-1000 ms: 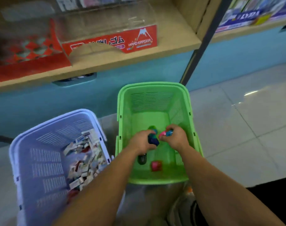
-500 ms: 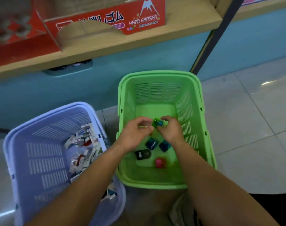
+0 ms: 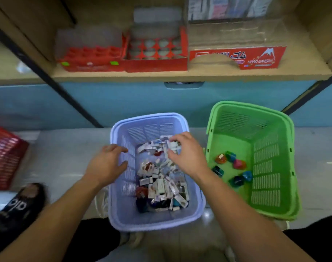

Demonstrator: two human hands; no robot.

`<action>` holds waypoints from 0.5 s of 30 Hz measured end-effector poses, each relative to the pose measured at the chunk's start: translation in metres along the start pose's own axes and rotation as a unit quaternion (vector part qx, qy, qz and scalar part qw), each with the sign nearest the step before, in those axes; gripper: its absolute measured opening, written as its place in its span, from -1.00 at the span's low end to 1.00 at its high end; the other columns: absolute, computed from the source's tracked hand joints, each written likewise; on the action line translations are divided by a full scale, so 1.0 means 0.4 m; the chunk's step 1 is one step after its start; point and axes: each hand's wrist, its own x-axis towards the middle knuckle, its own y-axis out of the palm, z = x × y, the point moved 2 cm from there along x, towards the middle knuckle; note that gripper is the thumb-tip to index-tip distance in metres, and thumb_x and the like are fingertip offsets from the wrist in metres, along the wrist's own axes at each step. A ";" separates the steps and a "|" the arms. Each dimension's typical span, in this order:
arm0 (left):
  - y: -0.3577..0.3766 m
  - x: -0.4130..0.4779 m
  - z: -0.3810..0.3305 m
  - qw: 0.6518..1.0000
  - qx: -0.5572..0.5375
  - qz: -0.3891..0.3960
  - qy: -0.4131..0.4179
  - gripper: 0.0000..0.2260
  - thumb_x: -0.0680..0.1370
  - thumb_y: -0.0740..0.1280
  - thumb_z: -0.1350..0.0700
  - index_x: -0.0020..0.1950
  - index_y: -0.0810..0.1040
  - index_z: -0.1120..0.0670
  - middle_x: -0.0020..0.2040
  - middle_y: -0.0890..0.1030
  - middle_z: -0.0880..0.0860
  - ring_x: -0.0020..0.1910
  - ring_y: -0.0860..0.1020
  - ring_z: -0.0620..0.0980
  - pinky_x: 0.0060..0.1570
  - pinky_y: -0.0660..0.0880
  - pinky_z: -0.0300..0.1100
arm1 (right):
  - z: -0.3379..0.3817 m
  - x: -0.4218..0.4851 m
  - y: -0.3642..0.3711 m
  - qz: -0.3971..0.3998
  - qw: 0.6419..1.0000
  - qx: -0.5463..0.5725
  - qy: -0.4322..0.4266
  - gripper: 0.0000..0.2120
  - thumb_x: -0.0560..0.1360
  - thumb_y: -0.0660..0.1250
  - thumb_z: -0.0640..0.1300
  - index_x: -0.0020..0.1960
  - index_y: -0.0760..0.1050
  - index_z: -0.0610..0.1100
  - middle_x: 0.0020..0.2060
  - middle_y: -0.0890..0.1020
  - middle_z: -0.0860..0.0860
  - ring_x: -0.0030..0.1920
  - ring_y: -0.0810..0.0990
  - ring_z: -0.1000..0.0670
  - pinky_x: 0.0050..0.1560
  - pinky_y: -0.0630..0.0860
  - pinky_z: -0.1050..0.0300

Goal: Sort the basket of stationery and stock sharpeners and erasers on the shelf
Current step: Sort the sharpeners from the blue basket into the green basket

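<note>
A long wooden shelf (image 3: 180,77) runs across the top, with a blue wall under it and a shiny pale floor (image 3: 66,148) below. Two baskets sit side by side on the floor. The purple basket (image 3: 153,224) is in the middle, right in front of the person. The green basket (image 3: 267,195) is just beside it on the right. A red basket (image 3: 4,159) peeks in from the far left, well apart from the others.

On the shelf are three red boxes in a row. The eraser box (image 3: 259,57) on the right has a white mountain on its front. The middle box (image 3: 155,63) holds round things in rows, but they are too blurry to name. The left box (image 3: 89,61) has rows of holes in its top.

A black shoe (image 3: 17,203) rests on the floor at the bottom left.

The left hand (image 3: 106,165) is at the left rim of the purple basket. Its fingers are loose and a bit bent, and it holds nothing. The right hand (image 3: 187,154) hangs over the far end of the same basket. Its fingers are spread and bent down, and it holds nothing I can see.

A heap of small wrapped erasers (image 3: 161,186) lies in the purple basket. A few bright little sharpeners (image 3: 239,164) lie on the bottom of the green basket.
</note>
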 end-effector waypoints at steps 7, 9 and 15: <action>0.115 -0.029 0.134 0.993 -0.087 -0.008 -0.082 -0.27 0.49 0.46 0.07 0.58 0.22 0.16 0.54 0.32 0.16 0.46 0.33 0.23 0.42 0.32 0.09 | -0.040 0.047 0.345 0.269 0.960 -0.075 0.026 -0.58 0.48 0.47 -0.04 0.29 0.52 -0.12 0.10 0.60 -0.07 0.10 0.59 -0.11 0.10 0.54 -0.03; 0.156 -0.029 0.145 0.988 -0.130 -0.017 -0.086 -0.25 0.52 0.41 0.10 0.62 0.11 0.09 0.56 0.29 0.13 0.44 0.35 0.21 0.38 0.37 0.13 | -0.083 0.043 0.421 0.339 0.935 -0.099 0.039 -0.59 0.48 0.48 0.00 0.28 0.52 -0.08 0.06 0.61 -0.01 0.07 0.59 -0.07 0.11 0.54 0.01; 0.175 0.015 0.158 0.980 -0.172 -0.068 -0.075 -0.30 0.56 0.31 0.13 0.64 0.06 0.03 0.57 0.26 0.07 0.43 0.38 0.15 0.36 0.40 0.12 | -0.122 0.025 0.570 0.353 0.899 -0.249 -0.075 -0.36 0.39 0.32 0.43 0.39 0.42 0.18 0.27 0.51 0.01 0.30 0.44 -0.11 0.21 0.34 -0.05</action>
